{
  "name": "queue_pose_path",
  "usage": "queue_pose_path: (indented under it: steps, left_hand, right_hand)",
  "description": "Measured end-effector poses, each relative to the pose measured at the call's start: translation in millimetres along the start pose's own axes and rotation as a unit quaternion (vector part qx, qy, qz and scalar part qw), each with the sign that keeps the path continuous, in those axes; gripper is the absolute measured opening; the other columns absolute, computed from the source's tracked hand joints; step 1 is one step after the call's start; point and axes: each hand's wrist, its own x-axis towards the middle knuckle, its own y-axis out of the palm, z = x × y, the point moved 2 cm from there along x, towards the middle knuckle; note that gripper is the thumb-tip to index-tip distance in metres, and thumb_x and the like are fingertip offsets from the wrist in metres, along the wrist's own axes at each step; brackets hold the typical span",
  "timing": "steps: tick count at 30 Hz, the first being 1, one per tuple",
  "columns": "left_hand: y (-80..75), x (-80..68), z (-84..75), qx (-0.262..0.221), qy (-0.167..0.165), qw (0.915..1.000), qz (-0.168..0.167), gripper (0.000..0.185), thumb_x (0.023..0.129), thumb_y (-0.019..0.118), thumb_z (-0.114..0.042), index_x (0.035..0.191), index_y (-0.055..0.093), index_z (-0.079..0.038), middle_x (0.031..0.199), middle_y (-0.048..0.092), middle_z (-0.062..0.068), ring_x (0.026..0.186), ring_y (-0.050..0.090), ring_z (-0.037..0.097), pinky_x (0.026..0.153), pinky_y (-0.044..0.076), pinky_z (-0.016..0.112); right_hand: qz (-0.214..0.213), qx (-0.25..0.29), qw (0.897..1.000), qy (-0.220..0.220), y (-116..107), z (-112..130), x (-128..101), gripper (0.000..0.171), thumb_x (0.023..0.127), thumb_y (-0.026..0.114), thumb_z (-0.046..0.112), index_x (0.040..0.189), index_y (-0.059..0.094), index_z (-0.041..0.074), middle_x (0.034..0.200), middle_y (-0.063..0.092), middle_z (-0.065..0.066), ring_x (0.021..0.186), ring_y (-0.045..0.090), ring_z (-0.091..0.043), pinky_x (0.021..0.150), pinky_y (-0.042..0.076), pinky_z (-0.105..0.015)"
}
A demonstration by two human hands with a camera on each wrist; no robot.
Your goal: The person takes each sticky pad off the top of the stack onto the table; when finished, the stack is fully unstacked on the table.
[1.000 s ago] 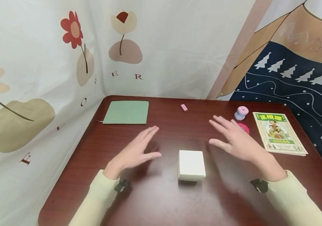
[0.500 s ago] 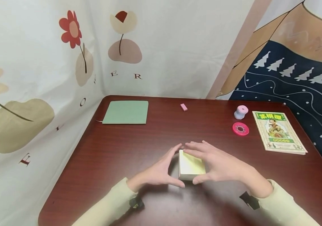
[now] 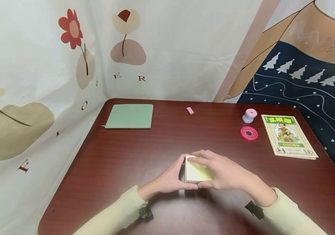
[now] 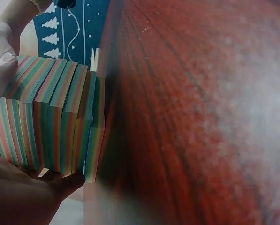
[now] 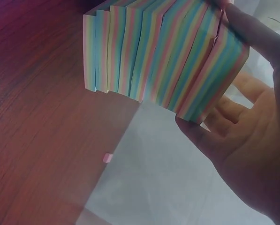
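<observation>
A tall stack of sticky note pads [image 3: 195,171], white on top with pastel-striped sides, stands at the middle of the table. My left hand [image 3: 170,179] grips it from the left, fingers at the far side and thumb along the near side. From the right, my right hand [image 3: 229,171] holds it too, its fingers reaching over the far part of the top and its thumb at the near edge. In the left wrist view the pads [image 4: 60,126] sit slightly offset from one another. The right wrist view shows the striped layers [image 5: 154,51] between thumb and fingers.
On the dark red table [image 3: 126,150] lie a green notebook [image 3: 129,116] at back left and a small pink eraser-like block [image 3: 190,111]. To the right are a pink-and-blue spool-shaped thing [image 3: 249,116], a pink ring [image 3: 248,133] and a booklet [image 3: 289,136]. Printed curtains [image 3: 173,49] hang behind.
Both hands have come inward from either side of the stack and now hold it. The pink ring, partly covered by the right hand before, shows fully.
</observation>
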Motion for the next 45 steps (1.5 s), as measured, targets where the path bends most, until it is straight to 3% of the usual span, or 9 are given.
queue_pose_path:
  steps: [5, 13, 18, 22, 29, 33, 40, 45]
  left_hand:
    - [0.3, 0.4, 1.0, -0.002, -0.003, 1.0, 0.001, 0.085, 0.074, 0.084, -0.046, 0.139, 0.033, -0.032, 0.126, 0.051, -0.006, 0.11, 0.054, 0.016, 0.09, 0.048, 0.041]
    - [0.5, 0.7, 0.9, -0.001, 0.0, 1.0, -0.003, 0.086, 0.074, 0.084, -0.045, 0.141, 0.031, -0.033, 0.135, 0.048, -0.009, 0.126, 0.046, 0.014, 0.102, 0.039, 0.047]
    - [0.2, 0.9, 2.6, 0.002, -0.003, 1.0, -0.005, 0.084, 0.075, 0.083, -0.045, 0.141, 0.033, -0.029, 0.131, 0.052, -0.008, 0.123, 0.048, 0.013, 0.1, 0.041, 0.046]
    - [-0.3, 0.3, 2.7, 0.006, -0.011, 0.9999, -0.004, 0.084, 0.075, 0.083, -0.045, 0.141, 0.033, -0.029, 0.127, 0.053, -0.006, 0.118, 0.05, 0.013, 0.096, 0.043, 0.044]
    - [0.0, -0.4, 2.2, 0.011, -0.016, 0.9998, -0.008, 0.086, 0.074, 0.083, -0.046, 0.141, 0.032, -0.031, 0.124, 0.053, -0.006, 0.111, 0.053, 0.014, 0.093, 0.044, 0.04]
    - [0.7, 1.1, 2.5, 0.007, -0.015, 0.9999, -0.005, 0.085, 0.074, 0.084, -0.045, 0.141, 0.032, -0.032, 0.122, 0.054, -0.006, 0.108, 0.055, 0.014, 0.092, 0.045, 0.039]
    - [0.1, 1.8, 0.6, 0.011, -0.021, 0.9997, -0.003, 0.086, 0.074, 0.084, -0.045, 0.141, 0.033, -0.031, 0.122, 0.054, -0.007, 0.108, 0.055, 0.013, 0.093, 0.045, 0.04]
    - [-0.1, 2.0, 0.3, 0.013, -0.023, 0.9996, -0.003, 0.085, 0.074, 0.084, -0.044, 0.141, 0.033, -0.03, 0.123, 0.054, -0.007, 0.108, 0.055, 0.012, 0.093, 0.045, 0.039]
  right_hand:
    - [-0.001, 0.008, 1.0, 0.0, -1.9, -0.2, 1.0, 0.072, 0.073, 0.084, 0.04, 0.137, 0.057, 0.02, 0.136, 0.05, 0.006, 0.117, 0.05, -0.011, 0.086, 0.049, -0.032]
    - [-0.002, 0.054, 0.999, 0.0, -15.4, -8.6, 1.7, 0.07, 0.074, 0.085, 0.037, 0.137, 0.057, 0.023, 0.135, 0.049, 0.01, 0.114, 0.051, -0.01, 0.086, 0.048, -0.033]
    - [-0.027, 0.09, 0.995, 0.036, -33.4, -28.3, 9.5, 0.071, 0.073, 0.087, 0.031, 0.137, 0.057, 0.022, 0.134, 0.051, 0.008, 0.115, 0.051, -0.011, 0.088, 0.048, -0.036]
    - [-0.046, 0.072, 0.993, 0.08, -39.9, -57.9, 20.4, 0.071, 0.073, 0.086, 0.031, 0.136, 0.057, 0.018, 0.133, 0.053, 0.002, 0.111, 0.052, -0.016, 0.084, 0.048, -0.038]
    - [-0.053, 0.023, 0.984, 0.169, -16.1, -121.9, 39.7, 0.071, 0.073, 0.085, 0.033, 0.135, 0.058, 0.012, 0.131, 0.055, -0.01, 0.105, 0.053, -0.025, 0.077, 0.044, -0.041]
    - [-0.049, 0.015, 0.977, 0.208, 2.6, -148.4, 43.7, 0.07, 0.075, 0.082, 0.033, 0.136, 0.057, 0.008, 0.131, 0.054, -0.015, 0.111, 0.052, -0.03, 0.086, 0.046, -0.048]
    - [-0.038, 0.001, 0.97, 0.242, 15.3, -163.1, 49.3, 0.071, 0.078, 0.079, 0.032, 0.139, 0.053, 0.007, 0.137, 0.048, -0.018, 0.123, 0.043, -0.034, 0.091, 0.043, -0.058]
    - [-0.023, -0.005, 0.969, 0.244, 17.8, -163.7, 50.1, 0.071, 0.08, 0.077, 0.033, 0.142, 0.052, 0.008, 0.141, 0.045, -0.018, 0.125, 0.042, -0.035, 0.093, 0.043, -0.056]
